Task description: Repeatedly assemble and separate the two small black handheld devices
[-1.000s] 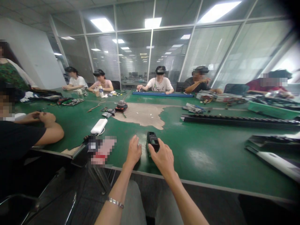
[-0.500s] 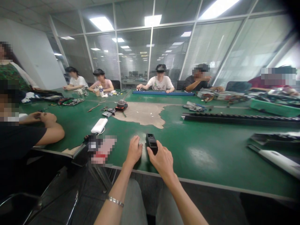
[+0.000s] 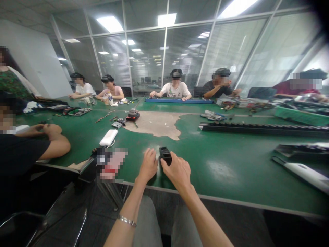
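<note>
My right hand (image 3: 178, 168) is closed round the lower part of a small black rectangular box (image 3: 164, 153). The box has openings in its upper end; its kind is unclear. To the left of the box, a small gap apart, my left hand (image 3: 149, 164) is low over the green table (image 3: 213, 151), its fingers curled down and close together. The palm side is hidden, so whatever those fingers hold, if anything, does not show.
Left of me lie a white power strip (image 3: 108, 137) and a blurred pinkish item (image 3: 117, 163). A co-worker's arm (image 3: 58, 142) rests farther left. Long black rails (image 3: 257, 129) and a white-black part (image 3: 305, 173) lie to the right. A dark round device (image 3: 133, 115) stands ahead.
My left hand has shifted slightly to the right, nearer the box. My right hand keeps its hold, with the box tilted a little differently.
</note>
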`<act>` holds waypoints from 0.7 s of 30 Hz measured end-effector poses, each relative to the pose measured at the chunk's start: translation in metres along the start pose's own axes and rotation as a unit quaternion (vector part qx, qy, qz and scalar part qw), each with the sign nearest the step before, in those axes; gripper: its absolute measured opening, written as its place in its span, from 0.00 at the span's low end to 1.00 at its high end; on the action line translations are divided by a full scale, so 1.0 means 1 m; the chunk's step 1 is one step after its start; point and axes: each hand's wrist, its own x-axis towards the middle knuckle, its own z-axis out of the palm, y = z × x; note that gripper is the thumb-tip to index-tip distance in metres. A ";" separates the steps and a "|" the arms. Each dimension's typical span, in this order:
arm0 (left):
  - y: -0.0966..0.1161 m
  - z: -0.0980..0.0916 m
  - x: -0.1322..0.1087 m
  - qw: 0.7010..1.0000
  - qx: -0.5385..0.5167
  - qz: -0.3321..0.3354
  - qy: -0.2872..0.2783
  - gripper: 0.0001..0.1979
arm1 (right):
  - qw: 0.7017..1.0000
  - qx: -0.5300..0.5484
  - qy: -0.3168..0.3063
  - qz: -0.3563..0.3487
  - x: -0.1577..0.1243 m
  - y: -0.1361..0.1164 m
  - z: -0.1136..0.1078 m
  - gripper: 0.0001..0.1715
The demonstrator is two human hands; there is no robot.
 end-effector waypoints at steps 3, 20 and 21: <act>0.001 -0.002 0.000 1.000 0.007 0.002 -0.011 0.20 | 1.000 0.004 -0.018 0.000 -0.007 0.007 0.009 0.26; 0.012 -0.012 0.004 0.999 -0.004 -0.009 -0.044 0.20 | 0.996 0.076 0.015 0.045 -0.012 -0.006 0.041 0.29; 0.011 -0.012 0.004 0.999 -0.004 -0.008 -0.047 0.20 | 0.996 0.081 0.013 0.045 -0.012 -0.006 0.041 0.26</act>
